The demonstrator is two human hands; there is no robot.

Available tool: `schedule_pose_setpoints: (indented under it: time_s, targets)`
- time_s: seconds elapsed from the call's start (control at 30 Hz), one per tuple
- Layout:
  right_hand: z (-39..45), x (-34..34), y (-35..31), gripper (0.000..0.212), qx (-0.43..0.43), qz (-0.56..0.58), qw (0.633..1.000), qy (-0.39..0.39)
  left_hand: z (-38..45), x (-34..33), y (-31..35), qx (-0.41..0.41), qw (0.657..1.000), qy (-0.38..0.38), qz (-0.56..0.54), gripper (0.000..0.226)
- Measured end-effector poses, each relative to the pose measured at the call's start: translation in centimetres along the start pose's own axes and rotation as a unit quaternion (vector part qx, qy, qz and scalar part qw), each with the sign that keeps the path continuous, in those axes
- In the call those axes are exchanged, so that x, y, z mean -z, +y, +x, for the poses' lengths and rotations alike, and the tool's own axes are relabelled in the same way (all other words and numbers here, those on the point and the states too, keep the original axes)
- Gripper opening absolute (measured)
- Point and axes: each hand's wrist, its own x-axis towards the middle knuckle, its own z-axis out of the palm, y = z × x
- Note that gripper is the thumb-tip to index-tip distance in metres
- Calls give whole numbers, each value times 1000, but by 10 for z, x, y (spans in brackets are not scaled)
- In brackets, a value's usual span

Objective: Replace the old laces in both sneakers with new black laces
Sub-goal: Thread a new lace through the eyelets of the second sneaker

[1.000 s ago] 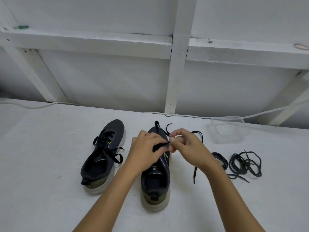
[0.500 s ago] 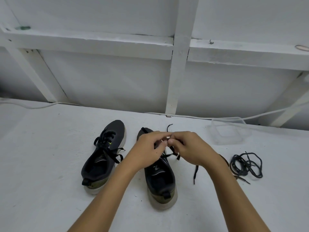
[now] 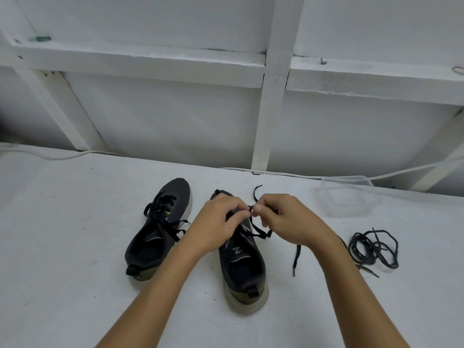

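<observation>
Since the earlier frame your hands have drawn together. Your left hand (image 3: 221,222) and right hand (image 3: 281,219) both pinch the black lace (image 3: 258,232) over the right sneaker (image 3: 242,262), whose toe points to 11 o'clock; the free lace end trails toward 5 o'clock.

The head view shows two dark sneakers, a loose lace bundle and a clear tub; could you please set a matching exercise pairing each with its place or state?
Things:
1. dark sneaker with a yellow-green mark
2. dark sneaker with an olive heel
3. tangled bundle of black laces
4. clear plastic tub

Places or states:
A. farthest right on the white surface
B. lying alone, already laced
C. near the back wall, with nothing visible inside
D. under both hands, being laced

Pairs: 1-B, 2-D, 3-A, 4-C
</observation>
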Motion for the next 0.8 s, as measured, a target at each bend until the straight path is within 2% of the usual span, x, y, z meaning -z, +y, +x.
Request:
schedule_pose_setpoints:
  time_s: [0.1, 0.17, 0.2, 0.27, 0.3, 0.37, 0.4, 0.47, 0.53, 0.63, 0.73, 0.8]
  targets:
    - [-3, 6, 7, 25, -15, -3, 1000, 5, -1, 15, -13, 61, 989, 134, 11, 10]
    - [-4, 8, 12, 27, -19, 8, 1000, 13, 1, 31, -26, 133, 960, 241, 58, 12]
    - [-4, 8, 13, 28, -20, 11, 1000, 16, 2, 37, -32, 177, 943, 269, 86, 11]
    - [-3, 7, 13, 28, -17, 7, 1000, 20, 3, 43, -41, 209, 935, 244, 153, 8]
    - [-3, 6, 11, 27, -14, 1, 1000, 19, 2, 41, -41, 188, 946, 198, 175, 17]
    - [-2, 4, 5, 25, -5, -7, 1000, 15, 2, 32, -32, 70, 984, 93, 134, 38]
    - [-1, 2, 2, 24, 0, -8, 1000, 11, 3, 27, -23, 17, 994, 49, 93, 41]
    - [0, 0, -4, 24, 9, -10, 1000, 0, 4, 14, -8, -49, 998, 2, 42, 29]
    - [1, -1, -6, 24, 14, -6, 1000, -5, 6, 10, 0, -64, 998, 6, 29, 14]
    - [0, 1, -2, 25, 2, 5, 1000, 7, 8, 14, -9, -31, 997, 63, 45, 14]
    - [-2, 6, 9, 30, -14, 5, 1000, 23, 8, 32, -33, 97, 975, 179, 85, 11]
    - [-3, 7, 17, 31, -30, -2, 999, 29, 6, 43, -46, 190, 950, 205, 139, 9]
